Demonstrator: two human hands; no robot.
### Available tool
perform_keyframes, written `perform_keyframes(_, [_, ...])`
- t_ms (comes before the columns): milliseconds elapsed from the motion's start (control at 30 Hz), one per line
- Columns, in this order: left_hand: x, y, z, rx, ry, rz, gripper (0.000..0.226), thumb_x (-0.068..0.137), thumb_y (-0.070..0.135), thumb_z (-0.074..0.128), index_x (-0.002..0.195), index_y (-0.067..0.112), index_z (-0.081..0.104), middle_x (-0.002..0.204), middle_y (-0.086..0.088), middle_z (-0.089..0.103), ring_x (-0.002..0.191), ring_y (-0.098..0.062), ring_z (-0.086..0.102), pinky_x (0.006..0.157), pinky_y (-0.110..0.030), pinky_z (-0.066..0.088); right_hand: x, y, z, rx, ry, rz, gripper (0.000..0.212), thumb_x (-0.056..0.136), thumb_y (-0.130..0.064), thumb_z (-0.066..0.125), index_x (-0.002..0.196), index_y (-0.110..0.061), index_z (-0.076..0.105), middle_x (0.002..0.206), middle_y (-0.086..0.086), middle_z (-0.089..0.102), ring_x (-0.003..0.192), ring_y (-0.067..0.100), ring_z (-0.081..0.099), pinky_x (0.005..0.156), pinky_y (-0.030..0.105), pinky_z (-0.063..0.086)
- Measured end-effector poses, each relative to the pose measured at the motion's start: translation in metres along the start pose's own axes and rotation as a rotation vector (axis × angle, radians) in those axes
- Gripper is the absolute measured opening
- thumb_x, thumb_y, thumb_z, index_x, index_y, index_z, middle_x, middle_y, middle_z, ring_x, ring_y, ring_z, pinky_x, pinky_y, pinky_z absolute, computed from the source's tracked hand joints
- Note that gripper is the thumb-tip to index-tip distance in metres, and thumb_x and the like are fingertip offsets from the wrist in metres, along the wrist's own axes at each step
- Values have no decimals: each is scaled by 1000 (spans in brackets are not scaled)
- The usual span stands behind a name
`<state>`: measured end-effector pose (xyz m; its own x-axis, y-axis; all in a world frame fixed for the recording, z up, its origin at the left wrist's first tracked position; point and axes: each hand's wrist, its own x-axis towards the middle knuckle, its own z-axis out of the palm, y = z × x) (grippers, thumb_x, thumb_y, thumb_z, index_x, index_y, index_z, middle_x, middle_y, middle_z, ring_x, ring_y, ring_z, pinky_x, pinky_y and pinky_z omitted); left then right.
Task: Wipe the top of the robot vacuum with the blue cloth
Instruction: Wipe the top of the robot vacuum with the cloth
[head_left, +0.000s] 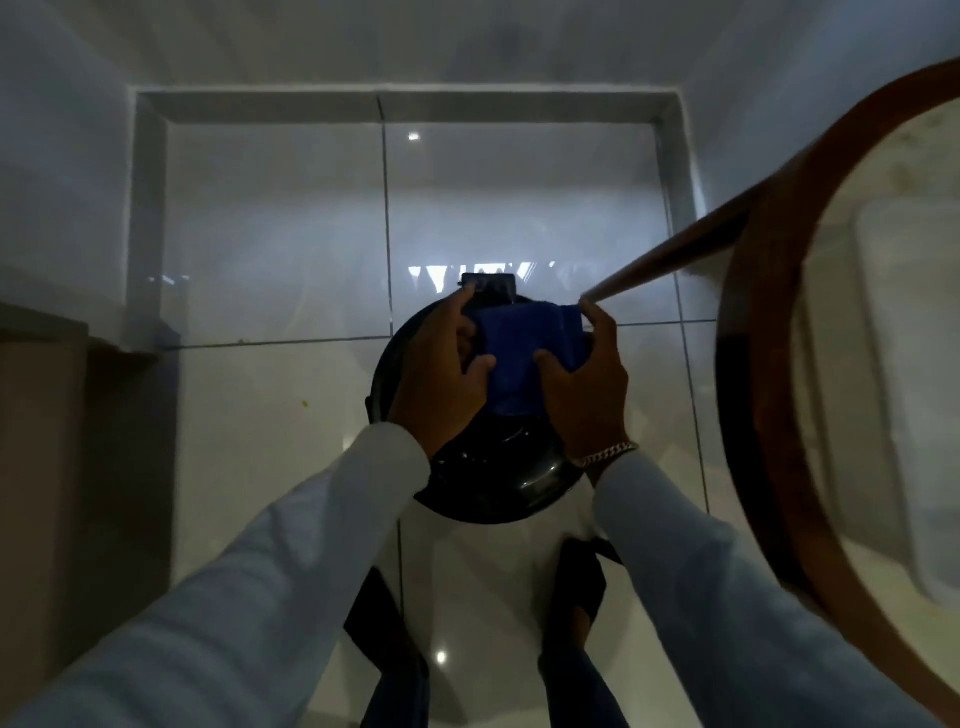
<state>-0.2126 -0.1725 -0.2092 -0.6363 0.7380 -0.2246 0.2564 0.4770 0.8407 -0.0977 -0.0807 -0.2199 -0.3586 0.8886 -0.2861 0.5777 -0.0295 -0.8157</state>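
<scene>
A round black robot vacuum (498, 478) sits on the glossy tiled floor below me. Its near rim shows; hands and cloth cover the far half. A folded blue cloth (519, 343) is held above the vacuum's top between both hands. My left hand (441, 374) grips the cloth's left edge, thumb on the fabric. My right hand (587, 384) grips the right edge, with a silver bracelet at the wrist. Whether the cloth touches the vacuum I cannot tell.
A round wooden-rimmed table (769, 332) fills the right side, one leg (675, 254) slanting down close to my right hand. A brown cabinet (47, 415) stands at the left. A small dark dock (488, 286) lies just beyond the vacuum. My feet (576, 597) are below it.
</scene>
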Motion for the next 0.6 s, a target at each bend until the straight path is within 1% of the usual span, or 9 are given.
perform_keyframes(33, [1,-12,-4,33,-6,35,70,81,8,70,143,9,37,124,-13,59,109,-18,55,97,-24,45,5,8,3,-65,-11,17,62,82,-13,65,137,-21,37,122,8,55,100,19,59,85,35,54])
perform_keyframes(100, [1,-36,-15,114,-89,68,84,76,22,77,145,12,30,141,-14,47,127,-21,45,106,-28,36,9,22,6,-221,0,43,58,80,-11,64,133,-14,41,134,16,44,116,33,51,96,46,49])
perform_keyframes(167, [-1,-60,-25,254,-314,65,115,68,47,80,151,18,5,162,-11,8,148,-24,7,117,-35,15,12,28,9,-313,63,-64,55,82,-11,63,133,-14,43,146,17,35,130,35,40,106,48,41])
perform_keyframes(200, [-1,-71,-27,364,-428,91,129,64,58,78,151,19,-9,162,-6,-12,148,-22,-14,120,-37,2,13,28,12,-344,71,-149,53,84,-14,61,135,-16,43,150,16,33,135,34,35,109,48,35])
perform_keyframes(267, [0,-87,-23,576,-550,191,143,56,75,70,147,17,-23,154,-1,-35,141,-20,-35,118,-38,-14,17,28,25,-421,3,-287,47,91,-27,57,136,-19,44,151,13,35,140,33,31,114,53,29])
perform_keyframes(333, [2,-96,-16,717,-581,266,147,52,84,63,146,14,-26,150,-2,-40,140,-22,-37,118,-41,-16,17,37,40,-589,-90,-366,52,92,-45,51,138,-22,42,153,10,34,142,33,25,113,58,26])
perform_keyframes(400, [3,-102,-13,790,-550,318,148,49,88,58,146,13,-25,152,-5,-36,143,-25,-32,120,-46,-12,11,52,48,-727,-105,-415,61,91,-57,43,143,-28,33,157,7,27,146,33,16,115,58,20])
perform_keyframes(500, [5,-105,-16,799,-537,350,148,47,91,55,147,14,-22,155,-4,-31,146,-25,-25,121,-47,-7,-9,84,44,-761,-69,-486,65,90,-62,36,147,-32,24,159,5,20,148,31,9,116,56,16])
perform_keyframes(600, [7,-106,-16,773,-541,344,150,45,90,58,147,16,-24,155,-1,-32,146,-23,-26,121,-46,-6,-42,118,27,-806,-127,-549,73,88,-63,37,149,-32,12,161,4,8,148,31,3,117,56,14])
